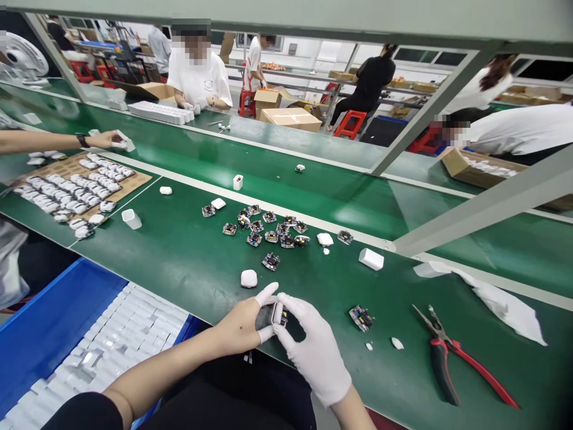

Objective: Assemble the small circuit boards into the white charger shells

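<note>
Between my two hands, near the front edge of the green bench, is a small white plastic cover with a circuit board (279, 314) against it. My left hand (239, 328), bare apart from white finger covers, grips it from the left between thumb and fingers. In a white glove, my right hand (320, 346) pinches the same piece from the right. Fingers partly hide it. Just beyond lie a white cap (249, 278) and a loose circuit board (271, 261). To the right sits another circuit board (362, 318) with small white fragments (397, 343) near it.
Red-handled pliers (441, 352) and a crumpled white sheet (505, 304) lie at right. Several circuit boards (271, 237) cluster mid-bench near a white housing (371, 258). A blue bin (40, 310) holds white housings at lower left. A co-worker's hand (110, 140) reaches in from the left.
</note>
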The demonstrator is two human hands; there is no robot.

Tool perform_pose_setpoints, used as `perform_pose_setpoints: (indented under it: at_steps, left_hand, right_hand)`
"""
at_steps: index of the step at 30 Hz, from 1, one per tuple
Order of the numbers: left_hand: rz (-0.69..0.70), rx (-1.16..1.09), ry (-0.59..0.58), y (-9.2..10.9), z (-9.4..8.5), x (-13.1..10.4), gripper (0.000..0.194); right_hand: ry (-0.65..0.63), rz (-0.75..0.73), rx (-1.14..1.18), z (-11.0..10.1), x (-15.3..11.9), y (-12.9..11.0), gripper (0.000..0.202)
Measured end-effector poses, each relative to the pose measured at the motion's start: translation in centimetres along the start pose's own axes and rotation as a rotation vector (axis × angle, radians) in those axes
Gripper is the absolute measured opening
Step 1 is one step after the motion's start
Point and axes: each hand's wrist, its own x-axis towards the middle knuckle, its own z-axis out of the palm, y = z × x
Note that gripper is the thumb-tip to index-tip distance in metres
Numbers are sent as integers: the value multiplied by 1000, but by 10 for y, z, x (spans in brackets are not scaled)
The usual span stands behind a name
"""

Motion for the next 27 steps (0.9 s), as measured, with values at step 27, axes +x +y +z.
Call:
perform_pose_setpoints:
  at_steps: [27]
  left_hand:
    - [525,219,321,4,4,-16,76]
  right_hand:
    - [-109,548,846,7,-2,-35,50]
